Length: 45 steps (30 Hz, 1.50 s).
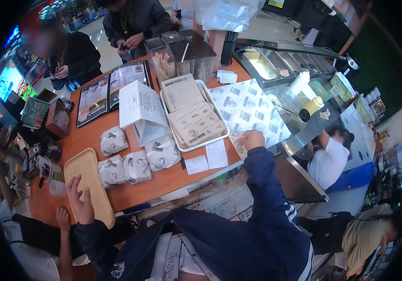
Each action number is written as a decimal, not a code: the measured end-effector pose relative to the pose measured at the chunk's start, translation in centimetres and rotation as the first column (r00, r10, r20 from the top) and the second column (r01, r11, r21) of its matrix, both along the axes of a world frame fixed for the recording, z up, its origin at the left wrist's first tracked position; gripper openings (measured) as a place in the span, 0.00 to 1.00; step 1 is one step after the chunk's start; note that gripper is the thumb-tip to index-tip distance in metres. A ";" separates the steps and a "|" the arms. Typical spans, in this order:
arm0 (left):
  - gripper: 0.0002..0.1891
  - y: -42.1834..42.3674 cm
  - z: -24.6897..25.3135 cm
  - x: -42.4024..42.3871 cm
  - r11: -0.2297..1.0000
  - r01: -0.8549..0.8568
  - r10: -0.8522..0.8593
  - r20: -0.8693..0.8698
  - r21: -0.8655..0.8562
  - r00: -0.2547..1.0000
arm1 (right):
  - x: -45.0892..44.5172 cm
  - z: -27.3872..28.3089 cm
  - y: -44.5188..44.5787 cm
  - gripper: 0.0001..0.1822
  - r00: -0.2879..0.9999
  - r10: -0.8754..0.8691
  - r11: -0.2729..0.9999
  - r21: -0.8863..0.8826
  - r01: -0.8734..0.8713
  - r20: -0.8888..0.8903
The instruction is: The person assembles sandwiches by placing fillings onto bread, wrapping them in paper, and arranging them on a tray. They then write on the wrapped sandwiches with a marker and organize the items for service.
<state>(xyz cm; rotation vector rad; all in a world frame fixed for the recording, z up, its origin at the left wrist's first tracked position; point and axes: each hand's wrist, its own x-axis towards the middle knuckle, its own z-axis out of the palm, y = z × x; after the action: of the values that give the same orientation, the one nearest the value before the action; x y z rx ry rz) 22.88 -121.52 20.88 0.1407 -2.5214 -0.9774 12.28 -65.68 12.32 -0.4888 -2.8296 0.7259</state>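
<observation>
My right hand (252, 139) grips a brown printed paper bag (240, 148) at the counter's front edge, beside a sheet of printed wrapping paper (251, 107). Over the near end of a tan serving tray (107, 212) is my left hand (81, 202), fingers apart and holding nothing. Several paper-wrapped food parcels (137, 167) stand in a group right of that tray. A white tray (227, 130) holds stacks of brown paper bags (197, 123). Beside the parcels stands a folded white card (144, 103). Two paper slips (217, 154) lie below the white tray.
An open menu (93, 100) and clear bins of wooden utensils (162, 65) stand at the back. Metal food pans (260, 63) and squeeze bottles (313, 105) are at the right. Two people face the counter; a co-worker's hand (63, 217) is close left of mine, other people work at right.
</observation>
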 end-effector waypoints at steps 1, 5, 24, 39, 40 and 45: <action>0.22 1.0 0.1 -0.3 1.000 0.025 -0.025 0.009 0.004 1.000 | -0.2 0.3 0.4 0.15 1.000 -0.008 1.000 0.011 0.008 0.010; 0.22 4.3 0.7 -0.7 0.998 0.064 -0.064 0.039 -0.004 0.997 | -1.5 1.2 2.2 0.19 0.993 0.011 0.997 -0.077 -0.002 0.119; 0.17 17.4 2.0 -2.1 0.568 0.724 -0.816 0.150 0.393 0.559 | 32.2 7.3 14.7 0.07 0.825 -0.354 0.853 -0.513 0.092 -0.441; 0.23 12.5 -2.2 4.4 0.099 0.562 -0.994 0.107 0.822 0.018 | 28.2 21.8 -11.1 0.11 0.990 0.136 0.962 0.243 -0.122 -0.040; 0.27 11.6 -3.4 4.9 0.109 0.494 -0.993 0.112 0.863 0.024 | 26.2 23.6 -14.4 0.12 0.972 0.217 0.946 0.266 -0.187 -0.089; 0.42 6.1 -5.1 5.7 0.022 -0.107 -0.963 0.050 0.994 0.263 | 23.6 31.7 -30.2 0.06 0.853 0.480 0.853 0.337 -0.399 -0.206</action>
<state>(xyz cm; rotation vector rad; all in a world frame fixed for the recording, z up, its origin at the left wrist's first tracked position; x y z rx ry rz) 28.60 -115.44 15.82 -0.1955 -1.9225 -3.6424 35.88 -95.88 43.99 0.3121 -2.7164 0.3970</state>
